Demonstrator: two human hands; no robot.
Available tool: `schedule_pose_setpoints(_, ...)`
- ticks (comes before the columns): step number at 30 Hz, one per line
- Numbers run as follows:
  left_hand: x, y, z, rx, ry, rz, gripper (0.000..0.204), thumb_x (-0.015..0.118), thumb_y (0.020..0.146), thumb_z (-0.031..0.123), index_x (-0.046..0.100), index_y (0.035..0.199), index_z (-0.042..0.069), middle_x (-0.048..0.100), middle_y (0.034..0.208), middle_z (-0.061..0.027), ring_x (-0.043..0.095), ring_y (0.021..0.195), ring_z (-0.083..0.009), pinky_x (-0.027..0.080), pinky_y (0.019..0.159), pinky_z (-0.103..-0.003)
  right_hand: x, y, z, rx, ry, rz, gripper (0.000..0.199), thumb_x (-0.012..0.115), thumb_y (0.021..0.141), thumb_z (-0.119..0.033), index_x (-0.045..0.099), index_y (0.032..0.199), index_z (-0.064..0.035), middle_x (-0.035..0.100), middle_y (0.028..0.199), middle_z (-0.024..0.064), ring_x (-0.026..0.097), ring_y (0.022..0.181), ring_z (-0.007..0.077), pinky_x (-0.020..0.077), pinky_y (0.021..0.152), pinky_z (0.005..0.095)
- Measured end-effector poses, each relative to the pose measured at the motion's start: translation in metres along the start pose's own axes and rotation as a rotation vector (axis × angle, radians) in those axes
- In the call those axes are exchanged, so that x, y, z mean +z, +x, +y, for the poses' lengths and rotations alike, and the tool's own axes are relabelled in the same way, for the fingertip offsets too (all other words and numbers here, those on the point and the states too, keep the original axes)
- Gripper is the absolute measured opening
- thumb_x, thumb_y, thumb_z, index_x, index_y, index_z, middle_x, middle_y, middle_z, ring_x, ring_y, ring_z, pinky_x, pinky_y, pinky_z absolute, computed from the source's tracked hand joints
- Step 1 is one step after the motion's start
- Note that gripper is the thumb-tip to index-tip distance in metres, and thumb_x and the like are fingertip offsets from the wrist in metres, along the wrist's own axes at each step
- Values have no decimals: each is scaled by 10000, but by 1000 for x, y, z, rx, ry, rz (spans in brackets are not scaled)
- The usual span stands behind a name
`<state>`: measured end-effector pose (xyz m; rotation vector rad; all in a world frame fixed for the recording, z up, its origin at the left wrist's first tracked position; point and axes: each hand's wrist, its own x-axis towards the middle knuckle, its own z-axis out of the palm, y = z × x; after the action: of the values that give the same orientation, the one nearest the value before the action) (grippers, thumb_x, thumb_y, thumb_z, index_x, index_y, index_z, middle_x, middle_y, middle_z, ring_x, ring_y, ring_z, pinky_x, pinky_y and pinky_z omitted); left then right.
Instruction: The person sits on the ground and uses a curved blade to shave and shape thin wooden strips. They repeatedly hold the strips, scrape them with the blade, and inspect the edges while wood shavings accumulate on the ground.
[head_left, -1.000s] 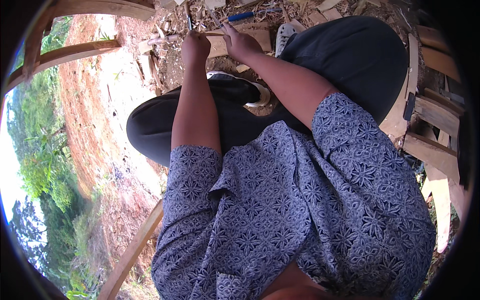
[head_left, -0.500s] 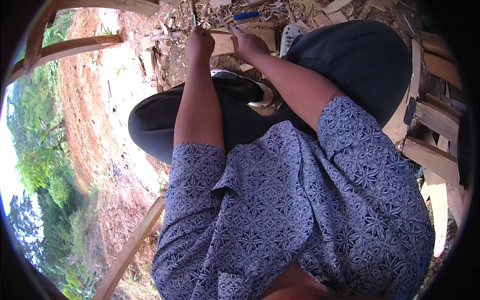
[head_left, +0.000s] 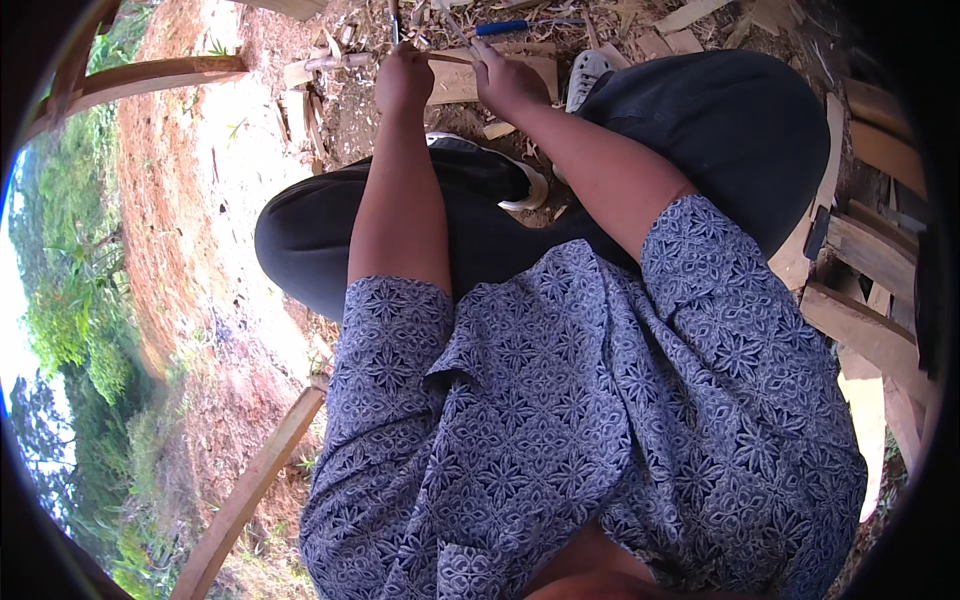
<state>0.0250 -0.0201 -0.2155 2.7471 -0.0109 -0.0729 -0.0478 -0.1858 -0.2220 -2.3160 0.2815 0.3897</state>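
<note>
moved: both hands sit slightly higher and nearer the top edge than a second ago; grip looks unchanged, torso fills more of the lower view.
left hand (head_left: 403, 78): clenched around a thin stick (head_left: 447, 59), fist steadying the near end so it stays level.
right hand (head_left: 505, 83): curled on the same thin stick from the other side, fingers pinching; possibly a slim tool above it, too small to tell.
thin stick: spans between both hands, held off the ground, above the flat wood board (head_left: 500, 75).
blue-handled tool (head_left: 505, 27): lies on the ground beyond the hands, within reach.
sandal (head_left: 585, 78): just beside right hand.
wood planks (head_left: 870, 250): stacked at right.
</note>
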Motion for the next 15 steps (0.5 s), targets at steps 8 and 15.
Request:
schedule_pose_setpoints(8,2,-2,-3,36,-50,13,240,643,892,295,681,979,75,725,926,-189,690,905,-406,553,775,-507,2,-8,-4,-68,10,99,456,414,1015,-373,503,1438,-228,697,1065,239,672,985,415,530,857,537)
schedule_pose_setpoints(15,5,3,-13,21,-94,-17,278,592,906,317,677,1014,75,708,1000,-230,668,973,-439,525,862,-520,8,2,-8,-49,-32,18,481,432,1008,-359,450,1479,-262,690,1169,190,666,1076,374,534,914,506)
